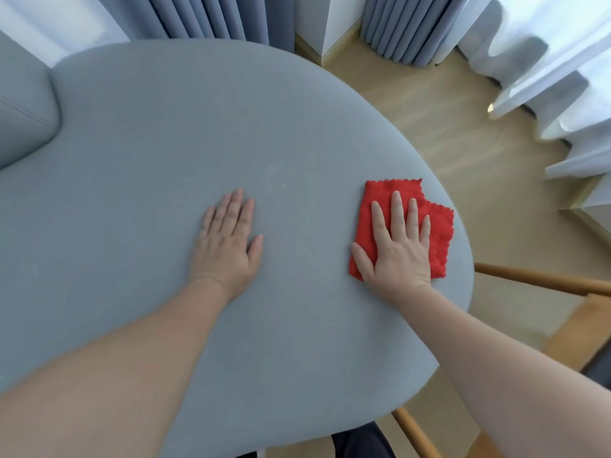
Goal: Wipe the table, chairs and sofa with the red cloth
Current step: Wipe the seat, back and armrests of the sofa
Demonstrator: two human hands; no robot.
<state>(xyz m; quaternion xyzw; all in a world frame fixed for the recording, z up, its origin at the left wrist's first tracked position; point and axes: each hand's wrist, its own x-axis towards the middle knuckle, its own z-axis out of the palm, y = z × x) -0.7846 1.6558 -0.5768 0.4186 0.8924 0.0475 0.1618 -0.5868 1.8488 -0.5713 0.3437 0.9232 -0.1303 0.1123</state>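
The right hand (pixel 398 256) pressed the folded red cloth (pixel 436 233) flat, fingers spread, near the rounded grey worktop's (pixel 165 143) right edge; the left hand (pixel 228 246) rested open. Table-wiping step; next, probably sweep leftward.

The floor (pixel 463 133) is pale wood-look board, lit warm on the right. Along the far side hang blue-grey curtains (pixel 218 18) in deep folds, with a second bunch (pixel 406 31) further right. Between them a white wall corner (pixel 337 24) comes down to a light skirting. On the right, sheer white drapes (pixel 542 61) pool near the floor and glow with daylight; the window behind them is washed out. At far left another bright pane (pixel 49 21) shows. Wooden rails (pixel 542 280) of some furniture stand near right, blurred at the edge.
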